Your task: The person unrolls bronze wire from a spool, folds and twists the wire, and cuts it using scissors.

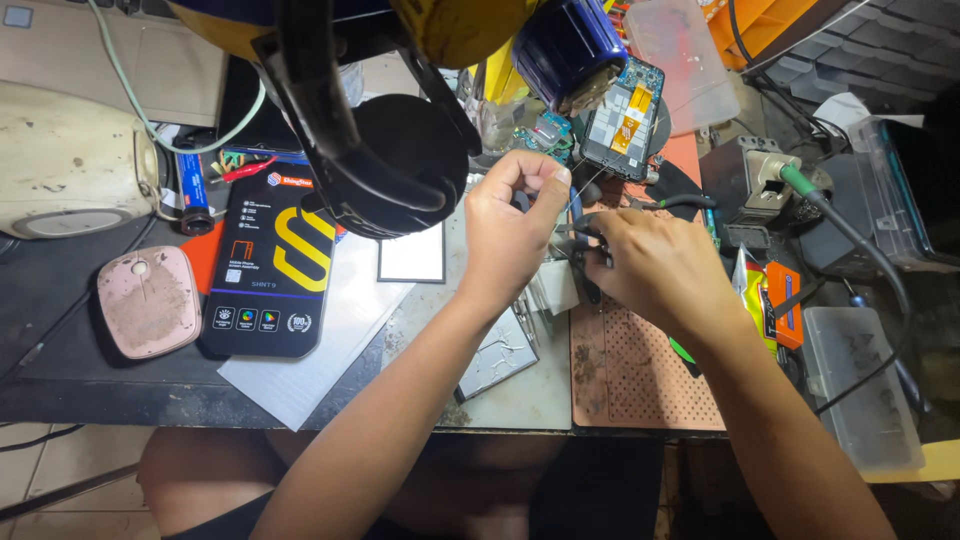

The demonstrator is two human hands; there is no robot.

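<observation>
My left hand [512,225] is closed in a pinch over the middle of the bench, with a thin dark tool or cable end between thumb and forefinger. Just to its right, my right hand [650,270] grips dark, tweezer-like tools or wires above the orange perforated work mat [625,375]. What lies under the fingers is hidden. An opened phone [622,118] with its circuit board showing lies just beyond both hands. A metal plate [497,357] sits below my left wrist.
A black phone box [272,262] and a pink rounded case [148,300] lie at left on white paper. A black lamp arm and round head [400,165] hang over the bench. Right side: a metal fixture with a green-tipped cable [770,180], an orange tool [783,300], clear plastic boxes [862,390].
</observation>
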